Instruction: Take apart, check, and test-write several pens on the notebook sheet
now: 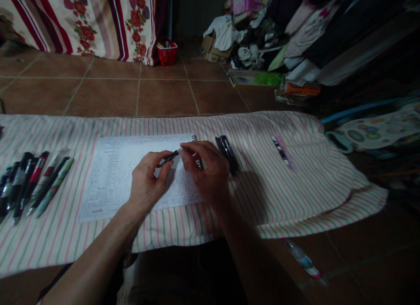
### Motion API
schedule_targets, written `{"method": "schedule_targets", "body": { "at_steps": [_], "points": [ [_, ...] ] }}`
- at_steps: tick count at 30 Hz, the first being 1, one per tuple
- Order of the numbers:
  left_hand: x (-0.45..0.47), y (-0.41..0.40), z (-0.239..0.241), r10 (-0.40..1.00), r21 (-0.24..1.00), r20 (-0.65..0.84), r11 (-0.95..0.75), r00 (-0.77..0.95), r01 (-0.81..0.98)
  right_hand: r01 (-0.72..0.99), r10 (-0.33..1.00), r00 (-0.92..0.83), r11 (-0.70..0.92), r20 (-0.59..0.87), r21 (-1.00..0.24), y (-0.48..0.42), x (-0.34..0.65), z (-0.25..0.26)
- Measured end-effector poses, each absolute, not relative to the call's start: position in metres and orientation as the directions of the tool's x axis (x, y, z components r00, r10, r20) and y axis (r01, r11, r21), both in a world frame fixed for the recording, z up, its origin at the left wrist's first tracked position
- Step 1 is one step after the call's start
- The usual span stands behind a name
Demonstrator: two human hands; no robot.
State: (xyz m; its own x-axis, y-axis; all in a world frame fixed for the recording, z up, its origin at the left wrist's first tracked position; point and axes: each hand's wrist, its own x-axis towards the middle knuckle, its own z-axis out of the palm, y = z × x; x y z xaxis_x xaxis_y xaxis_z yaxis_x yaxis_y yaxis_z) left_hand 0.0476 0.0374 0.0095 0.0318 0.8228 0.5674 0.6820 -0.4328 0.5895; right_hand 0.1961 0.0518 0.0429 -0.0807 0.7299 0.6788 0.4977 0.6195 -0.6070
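Observation:
My left hand (151, 173) is closed, pinching a dark pen (169, 158) between thumb and fingers over the paper. Its lighter end points at my right hand (208, 167), whose fingers are closed close to that end. A black-and-white marked piece shows between the right fingers; most of it is hidden, so I cannot tell what it is. Below both hands lies a spiral-bound pad of printed paper (105, 178). Just right of my right hand rests a small bunch of black pens (229, 154).
Several assorted pens (33, 182) lie at the left on the striped cloth (262, 200). A black-and-white patterned pen and pink strip (284, 152) lie further right. On the tiled floor are a plastic bottle (302, 258), a red basket (167, 54) and a cardboard box (215, 51).

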Motion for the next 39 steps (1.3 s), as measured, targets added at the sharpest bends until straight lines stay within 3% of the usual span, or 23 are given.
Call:
{"method": "schedule_targets", "body": {
  "at_steps": [18, 39],
  "points": [
    [0.0477, 0.0373, 0.0089, 0.815, 0.569, 0.579, -0.437, 0.038, 0.697, 0.542, 0.71, -0.122, 0.633, 0.693, -0.553, 0.0522, 0.196, 0.0438],
    [0.0482, 0.036, 0.0121, 0.838, 0.574, 0.544, -0.405, 0.038, 0.712, 0.568, 0.767, -0.129, 0.576, 0.628, -0.587, 0.0515, 0.1951, 0.0457]
  ]
}}
